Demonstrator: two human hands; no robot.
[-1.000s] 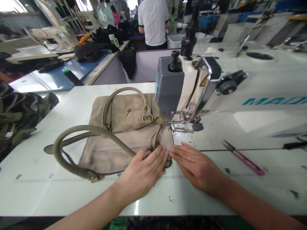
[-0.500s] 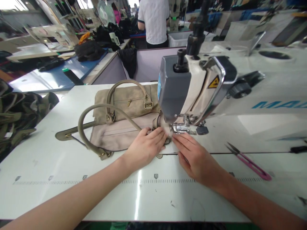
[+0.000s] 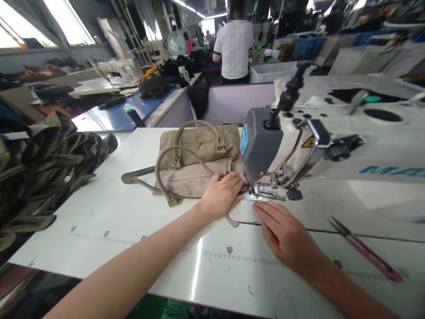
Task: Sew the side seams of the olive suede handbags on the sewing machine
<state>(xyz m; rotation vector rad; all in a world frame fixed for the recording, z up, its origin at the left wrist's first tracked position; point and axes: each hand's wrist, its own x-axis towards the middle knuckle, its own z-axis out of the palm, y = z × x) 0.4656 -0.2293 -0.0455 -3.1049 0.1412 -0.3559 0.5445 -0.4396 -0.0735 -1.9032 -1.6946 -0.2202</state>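
Observation:
A tan-olive handbag (image 3: 186, 184) with two rolled handles and brass zips lies on the sewing table, its right end at the presser foot (image 3: 267, 193) of a sewing machine (image 3: 265, 146). My left hand (image 3: 223, 195) is closed over the bag's near right edge, just left of the foot; its thumb side and the fabric beneath are partly hidden. Below that hand a short strap tab (image 3: 233, 222) sticks out. Flat on the machine bed rests my right hand (image 3: 282, 226), fingers stretched and together, just in front of the foot and apart from the bag.
Pink-handled thread snips (image 3: 368, 250) lie right of my right hand. A heap of camouflage-patterned pieces (image 3: 43, 173) stands at the left. Beyond the table are a blue worktop (image 3: 122, 108), a lilac partition (image 3: 239, 102) and a person in a white shirt (image 3: 235, 48).
The view has tilted up and turned left. My left hand has shifted slightly away from me along with the bag's edge, uncovering the strap tab. My right hand stays by the foot.

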